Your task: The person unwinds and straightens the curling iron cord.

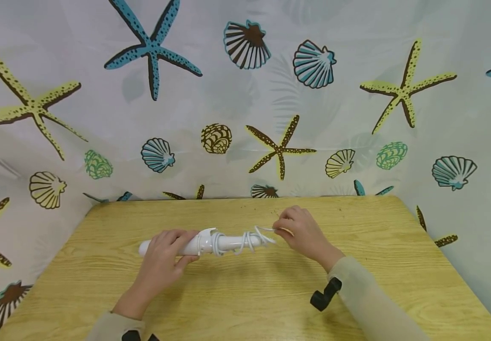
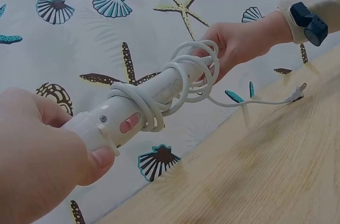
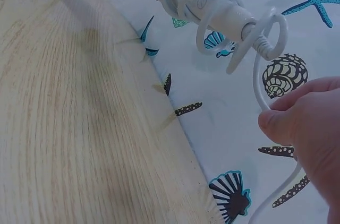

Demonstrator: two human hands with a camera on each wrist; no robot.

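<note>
A white curling iron (image 1: pixel 228 243) is held roughly level above the table. My left hand (image 1: pixel 164 253) grips it around its left part, fingers over the top and thumb below. White cord (image 2: pixel 186 83) winds in loose loops around the handle, which carries a reddish switch (image 2: pixel 129 123). At the handle's right end, my right hand (image 1: pixel 302 233) pinches the cord between thumb and fingertips. From there the free length trails off to a two-pin plug (image 2: pixel 296 94), seen in the left wrist view. The palm side of the left hand is hidden.
Below lies a wood-grain table (image 1: pixel 245 303). A pale curtain (image 1: pixel 245 94) printed with starfish and shells stands behind it and along both sides. Black camera mounts (image 1: pixel 326 294) sit on the wrists over light sleeves.
</note>
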